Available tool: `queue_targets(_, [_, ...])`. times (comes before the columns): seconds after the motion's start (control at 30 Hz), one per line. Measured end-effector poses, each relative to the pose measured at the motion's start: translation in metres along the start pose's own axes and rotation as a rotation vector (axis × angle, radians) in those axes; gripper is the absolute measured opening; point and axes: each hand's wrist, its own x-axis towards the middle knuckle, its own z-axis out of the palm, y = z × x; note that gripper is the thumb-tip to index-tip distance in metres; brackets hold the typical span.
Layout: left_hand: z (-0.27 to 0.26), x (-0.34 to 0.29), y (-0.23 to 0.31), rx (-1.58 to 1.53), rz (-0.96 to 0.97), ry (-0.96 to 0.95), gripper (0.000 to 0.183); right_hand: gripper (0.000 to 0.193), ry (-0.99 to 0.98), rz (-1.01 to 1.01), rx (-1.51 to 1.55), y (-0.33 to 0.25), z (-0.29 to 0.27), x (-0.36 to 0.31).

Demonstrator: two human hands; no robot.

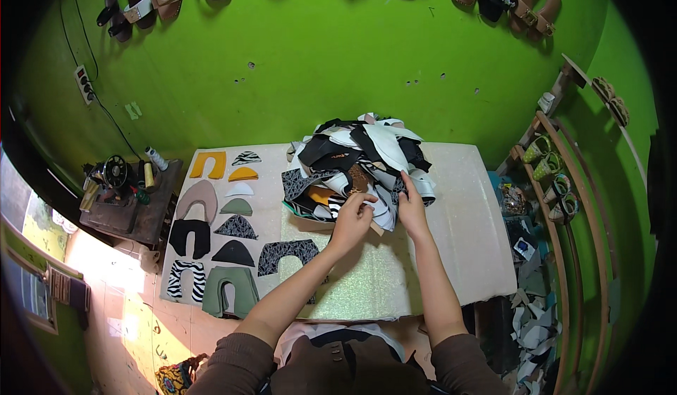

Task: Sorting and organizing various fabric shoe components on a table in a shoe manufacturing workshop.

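Observation:
A heaped pile of cut shoe-upper pieces (330, 146) lies in front of me, in black, white, brown, zebra stripe and grey pattern. At its near edge my left hand (354, 217) has its fingers curled in; what they hold, if anything, is hidden. My right hand (412, 211) pinches a material piece at the pile's right front, thumb up. Left of the pile, sorted U-shaped pieces lie in a column: yellow (208, 163), beige (196, 199), black (189, 237), zebra (186, 280) and a green stack (230, 290). Beside them are smaller curved pieces, including a patterned one (236, 226).
The pieces lie on a pale worktable (469, 254). A patterned U-shaped piece (288, 255) is near my left forearm. At left stands a sewing machine (115, 173) with thread spools. A wooden rack (564, 254) holds shoes at right, above scraps (532, 324) on the floor.

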Motion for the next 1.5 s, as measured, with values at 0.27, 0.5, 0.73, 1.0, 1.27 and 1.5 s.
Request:
queue_targets(0.27, [0.006, 0.005, -0.017, -0.523, -0.555, -0.188, 0.032, 0.047, 0.015, -0.142, 0.269, -0.034, -0.012, -0.04])
queue_targets(0.5, [0.006, 0.009, 0.006, -0.78, -0.649, -0.189, 0.022, 0.043, -0.178, -0.392, 0.021, -0.033, -0.012, -0.084])
queue_targets(0.73, [-0.025, 0.005, 0.038, -0.537, -0.469, -0.268, 0.023, 0.036, 0.012, -0.38, 0.055, -0.036, -0.036, -0.083])
queue_targets(1.0, [-0.066, 0.002, 0.049, 0.135, -0.153, -0.724, 0.022, 0.039, -0.274, -0.593, -0.188, -0.062, -0.052, -0.046])
queue_targets(1.27, [-0.099, -0.012, 0.03, -0.039, -0.328, -0.519, 0.018, 0.048, -0.579, -0.274, 0.017, -0.052, -0.02, -0.03])
queue_targets(1.5, [-0.137, -0.031, 0.026, -0.176, -0.396, -0.306, 0.02, 0.043, -0.595, -0.137, 0.043, -0.059, 0.005, -0.033])
